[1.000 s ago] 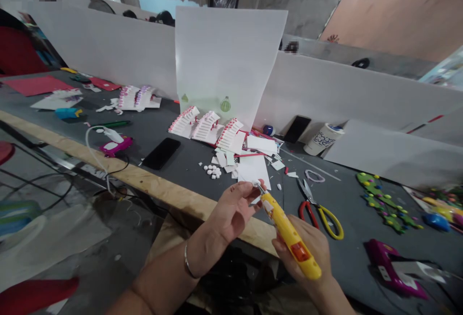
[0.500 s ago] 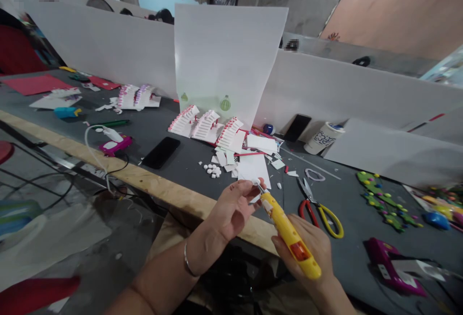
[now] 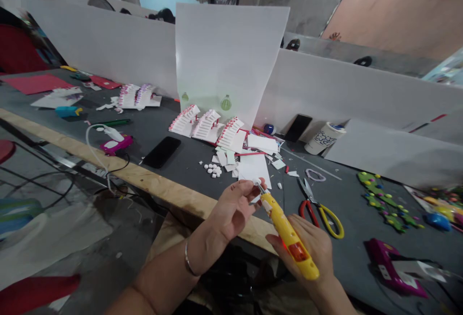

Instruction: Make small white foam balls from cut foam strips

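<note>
Two hands are in shot above the wooden front edge (image 3: 155, 178) of the desk (image 3: 181, 184). The left hand (image 3: 233, 211) is closed in a narrow pinch on a tiny white piece (image 3: 256, 180), mostly hidden by the fingertips, so its shape can't really be made out. The right hand (image 3: 304, 250) is wrapped around a yellow pen-style tool (image 3: 285, 233), with its thin metal tip right at that piece, though the exact contact is hard to see.

Along the dark desktop, going left to right, a red card sheet (image 3: 36, 84) is laid at the far left corner, then a magenta glue gun (image 3: 116, 145) and a black phone (image 3: 161, 152). Three white paper stair models (image 3: 206, 129) are set near the far edge, before an upright white sheet (image 3: 227, 59). Red-and-yellow scissors (image 3: 318, 213) are left further right, and a green foam piece (image 3: 383, 201) sits near the right edge. White partition boards (image 3: 108, 49) run behind, with concrete walls above.
</note>
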Demonstrator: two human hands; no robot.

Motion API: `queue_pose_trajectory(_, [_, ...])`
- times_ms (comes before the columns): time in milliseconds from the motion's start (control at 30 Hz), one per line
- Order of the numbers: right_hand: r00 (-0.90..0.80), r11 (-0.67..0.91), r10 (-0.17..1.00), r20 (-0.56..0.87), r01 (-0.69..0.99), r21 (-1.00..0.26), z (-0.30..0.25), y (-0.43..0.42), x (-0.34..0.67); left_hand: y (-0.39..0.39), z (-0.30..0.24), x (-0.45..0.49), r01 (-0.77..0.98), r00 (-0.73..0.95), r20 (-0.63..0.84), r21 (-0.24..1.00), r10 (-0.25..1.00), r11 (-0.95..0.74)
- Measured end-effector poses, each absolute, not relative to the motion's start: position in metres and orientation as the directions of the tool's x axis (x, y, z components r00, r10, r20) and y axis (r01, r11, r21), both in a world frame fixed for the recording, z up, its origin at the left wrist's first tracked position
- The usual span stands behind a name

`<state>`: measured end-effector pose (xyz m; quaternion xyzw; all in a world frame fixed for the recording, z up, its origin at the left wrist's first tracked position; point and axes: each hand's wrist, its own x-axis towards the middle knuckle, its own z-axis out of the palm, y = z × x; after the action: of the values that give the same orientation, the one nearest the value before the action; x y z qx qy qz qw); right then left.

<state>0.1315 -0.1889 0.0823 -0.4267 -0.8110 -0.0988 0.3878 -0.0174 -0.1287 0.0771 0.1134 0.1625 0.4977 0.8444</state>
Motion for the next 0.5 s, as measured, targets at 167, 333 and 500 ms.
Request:
queue_pose_trajectory(167, [-0.332,0.611,0.611,0.719,0.775,-0.162,0.0815,-0.1891,0.1318,-0.1296,0.0766,-0.0172,-0.808,0.442,-0.158,0.358,0.883,0.468])
queue_pose_trajectory(333, [-0.327,0.594,0.634,0.701,0.786,-0.171,0.0799,-0.1894,0.1314,-0.1296,0.0754,-0.0173,-0.803,0.432,-0.165,0.378,0.887,0.461])
queue_pose_trajectory(500, [-0.332,0.600,0.629,0.703,0.782,-0.168,0.0800,-0.1893,0.1332,-0.1291,0.0796,-0.0191,-0.816,0.426,-0.189,0.341,0.885,0.466])
